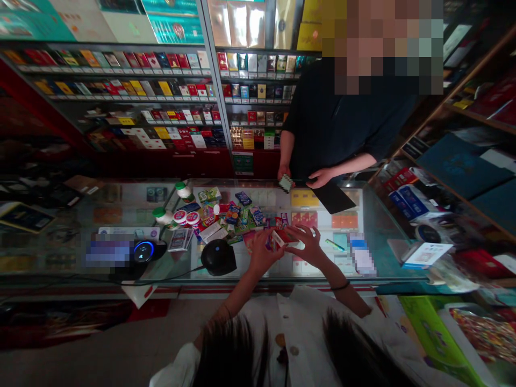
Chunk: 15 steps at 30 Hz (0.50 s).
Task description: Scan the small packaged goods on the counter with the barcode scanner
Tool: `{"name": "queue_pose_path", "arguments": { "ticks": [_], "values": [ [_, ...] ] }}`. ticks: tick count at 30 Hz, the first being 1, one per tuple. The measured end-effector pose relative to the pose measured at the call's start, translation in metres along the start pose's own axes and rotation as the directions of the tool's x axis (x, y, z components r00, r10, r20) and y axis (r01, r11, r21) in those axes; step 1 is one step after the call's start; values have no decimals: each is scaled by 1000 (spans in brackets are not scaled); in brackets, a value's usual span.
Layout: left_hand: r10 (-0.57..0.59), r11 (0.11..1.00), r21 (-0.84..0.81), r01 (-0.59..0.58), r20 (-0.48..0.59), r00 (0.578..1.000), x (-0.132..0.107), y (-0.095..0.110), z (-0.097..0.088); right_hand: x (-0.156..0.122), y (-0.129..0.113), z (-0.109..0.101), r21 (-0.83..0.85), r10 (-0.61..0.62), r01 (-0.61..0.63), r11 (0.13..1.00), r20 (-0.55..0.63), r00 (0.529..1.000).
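Between my two hands, over the glass counter (266,276), is a small red-and-white box (281,239). My left hand (264,253) grips its left side, and my right hand (308,246) holds the right side with thumb and fingers curved round it. Just beyond and to the left lies a pile of small candy and gum packs (244,215). Two pink-lidded tubs (186,217) and a green-capped white bottle (184,191) stand at that pile's left side. A black scanner-like device (218,257) sits left of my left hand.
Across the counter a person in dark clothing (342,118) holds a small blurred item; a black flat object (332,198) lies near their hands. A phone (362,253) rests at right, by a white sign stand (427,254). Shelves of cigarette packs (161,88) line the back.
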State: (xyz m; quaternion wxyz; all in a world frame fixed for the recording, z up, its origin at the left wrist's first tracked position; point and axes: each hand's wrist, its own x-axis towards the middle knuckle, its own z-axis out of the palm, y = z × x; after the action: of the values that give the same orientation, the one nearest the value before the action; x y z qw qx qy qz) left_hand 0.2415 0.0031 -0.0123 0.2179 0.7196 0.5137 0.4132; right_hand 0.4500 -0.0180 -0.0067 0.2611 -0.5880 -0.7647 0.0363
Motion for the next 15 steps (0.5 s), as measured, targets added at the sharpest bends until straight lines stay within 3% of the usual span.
{"name": "queue_pose_path", "arguments": {
  "ticks": [4,9,15],
  "values": [
    [7,993,-120,-5,15,1000,-5,-12,5,1,16,-1,64,26,-33,997,116,993],
    [62,944,-326,-42,53,997,-7,-24,5,5,17,-3,42,-3,-5,999,185,983],
    [97,980,-188,-73,124,987,-8,-23,-10,9,15,-1,104,36,-56,993,181,983]
  ]
}}
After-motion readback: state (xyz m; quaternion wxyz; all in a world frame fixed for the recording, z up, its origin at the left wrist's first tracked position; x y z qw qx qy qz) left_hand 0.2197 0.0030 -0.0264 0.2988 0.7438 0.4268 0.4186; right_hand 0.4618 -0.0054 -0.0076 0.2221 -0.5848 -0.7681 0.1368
